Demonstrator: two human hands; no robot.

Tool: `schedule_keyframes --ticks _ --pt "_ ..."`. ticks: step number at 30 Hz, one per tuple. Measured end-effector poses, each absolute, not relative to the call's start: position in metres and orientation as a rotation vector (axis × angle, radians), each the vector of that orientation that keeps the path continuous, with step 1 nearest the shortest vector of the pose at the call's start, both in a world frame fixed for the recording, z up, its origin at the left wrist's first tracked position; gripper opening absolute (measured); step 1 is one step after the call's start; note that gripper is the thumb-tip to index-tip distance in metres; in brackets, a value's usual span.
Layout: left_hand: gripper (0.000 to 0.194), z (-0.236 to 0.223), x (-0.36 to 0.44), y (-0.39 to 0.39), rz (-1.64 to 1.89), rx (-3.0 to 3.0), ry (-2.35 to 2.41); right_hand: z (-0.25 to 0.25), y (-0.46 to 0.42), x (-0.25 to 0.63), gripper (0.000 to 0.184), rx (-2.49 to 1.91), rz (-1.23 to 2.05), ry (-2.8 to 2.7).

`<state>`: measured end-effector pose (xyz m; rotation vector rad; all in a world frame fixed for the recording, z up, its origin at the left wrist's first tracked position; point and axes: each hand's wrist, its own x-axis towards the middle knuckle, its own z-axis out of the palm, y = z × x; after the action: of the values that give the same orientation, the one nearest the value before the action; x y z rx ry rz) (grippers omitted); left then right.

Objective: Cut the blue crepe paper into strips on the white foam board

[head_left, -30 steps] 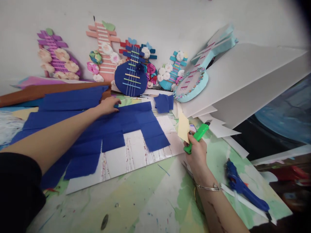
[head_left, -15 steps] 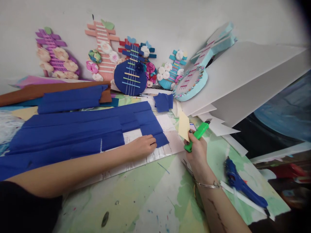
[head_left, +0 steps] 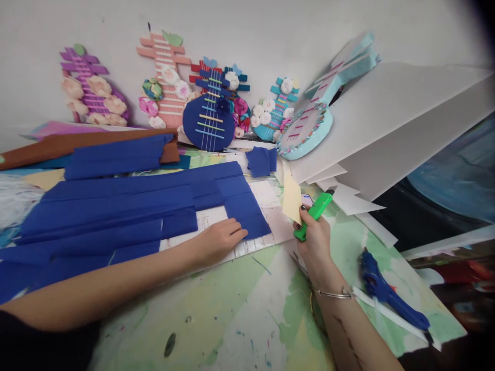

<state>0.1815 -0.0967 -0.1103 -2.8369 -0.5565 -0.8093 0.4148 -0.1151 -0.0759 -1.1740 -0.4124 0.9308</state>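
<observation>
My left hand (head_left: 222,239) is at the near edge of a blue crepe paper piece (head_left: 247,208), its fingers together and closed on that edge. Under the paper lies a white board (head_left: 266,198) with dark streaks. In my right hand (head_left: 315,242) are a green utility knife (head_left: 317,208), pointing up and right, and a cream card strip (head_left: 292,198) that stands up beside my thumb. Longer blue paper sheets (head_left: 116,201) spread over the board to the left. Scissors (head_left: 300,265) lie partly hidden under my right wrist.
A blue glue gun (head_left: 390,293) rests at the right of the paint-stained table (head_left: 216,319). Small blue paper pieces (head_left: 261,161) lie behind the board. Decorated paper lutes (head_left: 209,121) lean on the wall. Large white sheets (head_left: 386,123) stand at the right; a phone (head_left: 307,199) shows behind the knife.
My left hand has slid slightly left and nearer, and the blue piece's near edge has shifted a little toward me. My right hand keeps the knife and card almost still.
</observation>
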Motion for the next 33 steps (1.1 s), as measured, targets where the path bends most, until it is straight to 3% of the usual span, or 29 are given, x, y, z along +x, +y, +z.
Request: schedule_keyframes --ticks 10,18,23,33 --pt "0.026 -0.105 0.195 -0.109 -0.693 -2.819 -0.593 -0.078 -0.116 0.415 0.032 -1.189 0.972 -0.484" --pt "0.02 -0.103 0.197 -0.138 -0.547 -2.745 -0.472 -0.091 -0.114 0.398 0.029 -1.342 0.907 -1.006" --pt "0.023 -0.101 0.189 -0.141 -0.587 -2.795 -0.435 -0.096 -0.114 0.389 0.018 -1.429 0.888 -1.356" --pt "0.021 -0.099 0.17 -0.153 -0.742 -2.976 -0.6 -0.095 -0.116 0.391 0.012 -1.625 0.642 -1.697"
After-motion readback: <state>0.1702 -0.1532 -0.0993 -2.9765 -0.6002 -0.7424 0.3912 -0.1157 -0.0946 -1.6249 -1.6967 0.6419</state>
